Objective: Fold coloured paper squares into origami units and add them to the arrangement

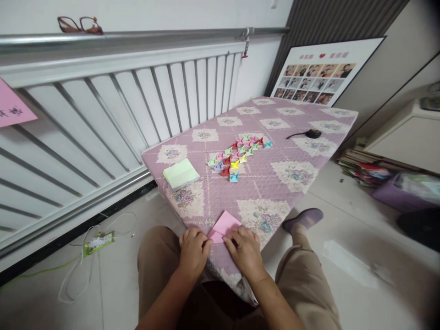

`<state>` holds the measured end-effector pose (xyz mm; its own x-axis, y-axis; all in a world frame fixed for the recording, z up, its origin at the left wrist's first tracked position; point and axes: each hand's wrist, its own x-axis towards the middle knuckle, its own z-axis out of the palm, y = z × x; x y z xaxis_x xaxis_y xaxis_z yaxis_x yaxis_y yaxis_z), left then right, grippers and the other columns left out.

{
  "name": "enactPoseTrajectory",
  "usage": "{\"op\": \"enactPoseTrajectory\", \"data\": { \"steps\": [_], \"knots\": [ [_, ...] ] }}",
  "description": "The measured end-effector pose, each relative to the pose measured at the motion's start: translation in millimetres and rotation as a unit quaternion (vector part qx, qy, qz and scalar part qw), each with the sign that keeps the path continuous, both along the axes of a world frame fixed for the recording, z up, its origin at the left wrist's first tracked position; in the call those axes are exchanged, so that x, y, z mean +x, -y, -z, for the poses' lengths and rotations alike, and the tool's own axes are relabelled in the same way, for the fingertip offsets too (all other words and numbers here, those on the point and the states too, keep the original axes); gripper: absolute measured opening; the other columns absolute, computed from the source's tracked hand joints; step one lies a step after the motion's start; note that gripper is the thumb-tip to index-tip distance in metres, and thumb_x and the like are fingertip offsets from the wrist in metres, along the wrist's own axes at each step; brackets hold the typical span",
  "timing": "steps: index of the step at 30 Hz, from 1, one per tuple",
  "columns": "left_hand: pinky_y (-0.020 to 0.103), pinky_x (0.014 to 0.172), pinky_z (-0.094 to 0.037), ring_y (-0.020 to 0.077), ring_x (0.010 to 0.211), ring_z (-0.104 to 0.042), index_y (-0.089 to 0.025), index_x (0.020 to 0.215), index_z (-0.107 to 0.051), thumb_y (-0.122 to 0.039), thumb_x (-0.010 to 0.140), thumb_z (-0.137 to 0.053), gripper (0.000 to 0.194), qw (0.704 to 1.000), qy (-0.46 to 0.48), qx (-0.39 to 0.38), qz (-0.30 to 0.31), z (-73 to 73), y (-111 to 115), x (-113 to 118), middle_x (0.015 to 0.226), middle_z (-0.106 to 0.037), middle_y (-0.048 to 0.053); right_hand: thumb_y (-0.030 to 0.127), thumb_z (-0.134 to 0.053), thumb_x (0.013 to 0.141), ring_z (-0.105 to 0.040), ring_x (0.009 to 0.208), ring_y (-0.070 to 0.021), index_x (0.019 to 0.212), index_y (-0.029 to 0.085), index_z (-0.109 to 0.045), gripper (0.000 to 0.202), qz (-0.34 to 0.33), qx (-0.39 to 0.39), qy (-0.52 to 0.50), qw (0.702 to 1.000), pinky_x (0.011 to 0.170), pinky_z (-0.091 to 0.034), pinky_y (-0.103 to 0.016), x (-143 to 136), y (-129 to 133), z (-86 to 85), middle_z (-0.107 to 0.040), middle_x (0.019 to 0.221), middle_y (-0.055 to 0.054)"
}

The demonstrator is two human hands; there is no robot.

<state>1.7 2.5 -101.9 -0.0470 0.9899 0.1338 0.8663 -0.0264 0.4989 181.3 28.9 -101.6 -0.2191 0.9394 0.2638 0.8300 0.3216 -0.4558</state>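
A pink square of paper [226, 223] lies at the near corner of the table, turned with one corner pointing away from me. Its lower edge shows a folded flap. My left hand [193, 247] has its fingers curled, the thumb and fingertips on the paper's left corner. On the other side my right hand [244, 250] grips the right edge, its thumb pressing the fold near the middle. Beyond lie several small folded paper pieces [235, 156] in rows, in red, green, pink, yellow and blue. A stack of pale green paper sheets [181, 174] sits to the left.
A purple floral tablecloth [220, 192] covers the table. A small black object with a thin tail [312, 133] rests at the far right. White radiator bars [144, 101] stand along the left. A power strip [99, 243] with cables lies on the floor.
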Motion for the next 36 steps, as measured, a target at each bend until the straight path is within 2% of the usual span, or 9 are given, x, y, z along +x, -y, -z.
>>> {"op": "enactPoseTrajectory", "data": {
  "steps": [9,22,26,29,32,36],
  "knots": [
    [0.037,0.079,-0.032,0.0218,0.087,-0.051,-0.019,0.069,-0.061,-0.037,0.086,-0.059,0.024,0.997,-0.069,-0.039,-0.016,-5.2,-7.5,-2.5,0.086,-0.059,0.003,0.041,-0.057,0.086,-0.048,0.081,-0.0206,0.067,0.021,-0.058,0.027,0.049,0.023,0.048,0.997,0.075,-0.03,-0.033,-7.4,-1.5,-1.0,-0.056,0.078,-0.004],
    [0.035,0.077,-0.032,0.022,0.089,-0.052,-0.018,0.067,-0.06,-0.039,0.084,-0.059,0.027,0.994,-0.087,-0.066,-0.015,-10.6,-13.2,-3.6,0.087,-0.06,0.004,0.039,-0.06,0.083,-0.049,0.084,-0.0217,0.066,0.021,-0.057,0.026,0.066,-0.001,0.053,0.996,0.077,-0.029,-0.033,-11.4,-2.7,-4.4,-0.057,0.079,-0.004],
    [0.036,0.077,-0.033,0.0228,0.088,-0.052,-0.018,0.067,-0.06,-0.037,0.083,-0.06,0.025,0.992,-0.095,-0.082,-0.011,-12.5,-15.4,-4.7,0.086,-0.06,0.005,0.039,-0.061,0.083,-0.049,0.084,-0.0219,0.066,0.021,-0.058,0.025,0.067,-0.001,0.054,0.996,0.076,-0.029,-0.033,-11.6,-3.5,-3.4,-0.057,0.079,-0.003],
    [0.038,0.08,-0.034,0.0231,0.089,-0.052,-0.019,0.075,-0.061,-0.033,0.084,-0.059,0.017,0.993,-0.095,-0.07,-0.009,-13.5,-14.7,-3.7,0.087,-0.06,0.004,0.039,-0.062,0.083,-0.049,0.084,-0.022,0.068,0.021,-0.058,0.023,0.07,0.001,0.057,0.996,0.076,-0.029,-0.033,-11.1,-3.7,-2.0,-0.058,0.08,-0.004],
    [0.04,0.088,-0.034,0.0236,0.1,-0.05,-0.023,0.093,-0.062,-0.026,0.088,-0.055,0.01,0.992,-0.111,-0.016,0.051,-15.3,-14.2,-0.3,0.103,-0.062,0.004,0.037,-0.062,0.083,-0.05,0.085,-0.0225,0.076,0.021,-0.06,0.018,0.07,0.005,0.057,0.996,0.077,-0.029,-0.034,-10.1,-3.4,-0.4,-0.06,0.083,-0.004],
    [0.04,0.096,-0.032,0.0218,0.117,-0.044,-0.028,0.113,-0.059,-0.023,0.094,-0.045,0.024,0.959,-0.15,0.03,0.238,-13.1,-17.2,-0.1,0.125,-0.058,0.001,0.033,-0.061,0.085,-0.051,0.088,-0.0229,0.086,0.021,-0.063,0.011,0.066,0.013,0.052,0.996,0.078,-0.03,-0.034,-8.9,-2.9,2.3,-0.063,0.092,-0.005]
  ]
}}
